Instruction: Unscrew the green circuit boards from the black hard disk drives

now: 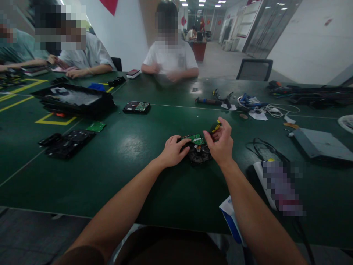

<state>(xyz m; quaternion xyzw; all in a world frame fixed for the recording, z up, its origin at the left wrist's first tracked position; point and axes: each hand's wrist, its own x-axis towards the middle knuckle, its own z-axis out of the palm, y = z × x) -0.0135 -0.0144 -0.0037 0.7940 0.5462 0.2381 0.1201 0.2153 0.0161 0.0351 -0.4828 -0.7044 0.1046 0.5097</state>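
Note:
A black hard drive (199,151) with a green circuit board on top lies on the green table (132,158) in front of me. My left hand (174,150) rests on its left edge, fingers curled over it and holding it down. My right hand (221,142) is closed round a black and yellow screwdriver (215,128), held just above the drive's right side. The tool's tip is hidden behind my fingers.
Another hard drive (136,107) lies farther back. A black tray (74,98), a green board (96,127) and black parts (67,142) sit at the left. Cables and tools (248,103) lie at the right, a grey case (321,143) beyond. Three people sit across the table.

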